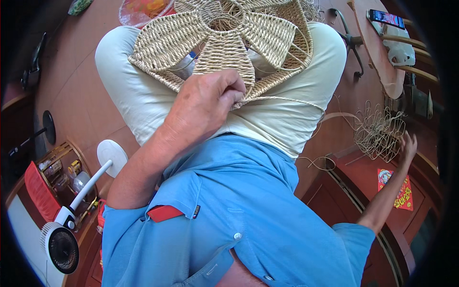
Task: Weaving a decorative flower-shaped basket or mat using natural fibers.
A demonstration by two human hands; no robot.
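Observation:
A flower-shaped woven straw piece (pixel 224 38) on a wire frame lies across my lap, on pale trousers. My left hand (pixel 210 98) is closed on its near edge, pinching the weave and a straw cord (pixel 287 99) that runs off to the right. My right hand (pixel 409 146) is stretched far out to the right, fingers spread, touching a pile of bare wire frames (pixel 380 131) on the floor. It holds nothing that I can see.
A white standing fan (pixel 62 244) and a wooden crate of jars (pixel 64 174) sit at lower left. A small table with a phone (pixel 386 18) stands at upper right. Loose straw loops (pixel 322 162) lie on the reddish floor by a dark wooden cabinet.

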